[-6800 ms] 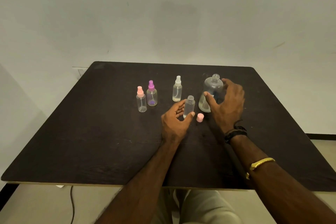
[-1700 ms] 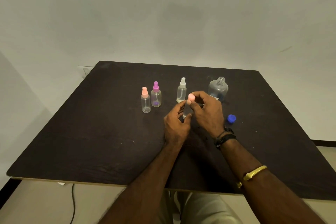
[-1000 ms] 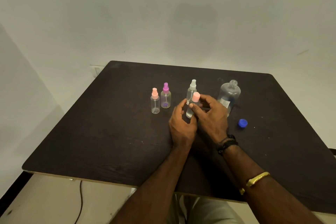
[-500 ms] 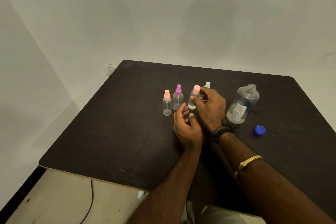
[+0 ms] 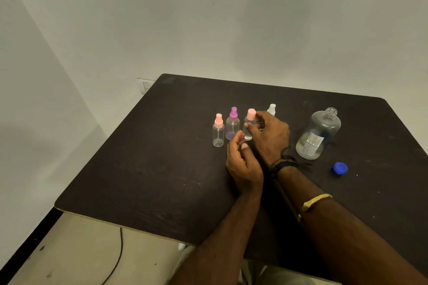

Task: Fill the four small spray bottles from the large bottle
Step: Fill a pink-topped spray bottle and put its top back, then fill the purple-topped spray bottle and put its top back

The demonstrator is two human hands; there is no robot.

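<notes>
Right hand (image 5: 269, 133) forward, grip curled; left hand (image 5: 243, 164) loosely open.

text: none legible | large bottle (image 5: 320, 133) label (image 5: 312, 144): print too small

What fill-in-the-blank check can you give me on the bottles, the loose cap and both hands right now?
1. The right hand grips a small bottle whose top is ____.
2. The loose cap on the table, right of the large bottle, is ____.
3. The large bottle's neck has ____ cap on it.
4. The left hand holds ____.
Missing words: pink; blue; no; nothing.
</notes>
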